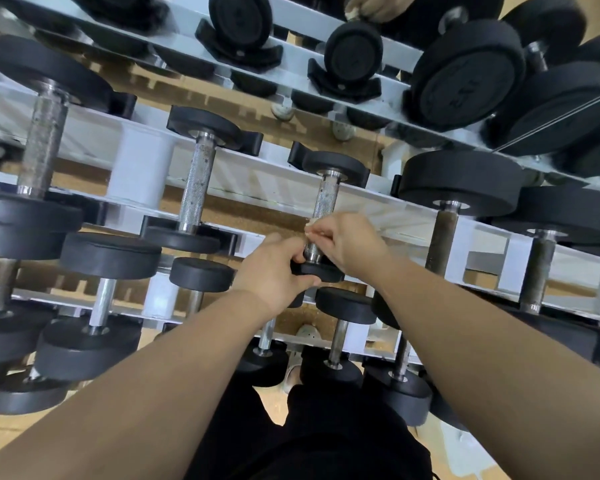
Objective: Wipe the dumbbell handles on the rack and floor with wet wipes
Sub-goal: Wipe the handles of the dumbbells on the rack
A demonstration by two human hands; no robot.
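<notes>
Left hand [278, 271] curled round the dumbbell's near head [321, 270], steadying it on the rack [257, 174]. Right hand [347, 240], just beside it, pinches the wipe [308, 224] onto the handle [326, 199]. Most knurling lies beyond the right hand: wrap fully, twist, stroke outward.

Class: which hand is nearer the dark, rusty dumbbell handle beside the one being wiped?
Right. The right hand, pinching a wipe, is just left of that rusty handle; the left hand is farther left, gripping the small dumbbell's front weight.
</notes>
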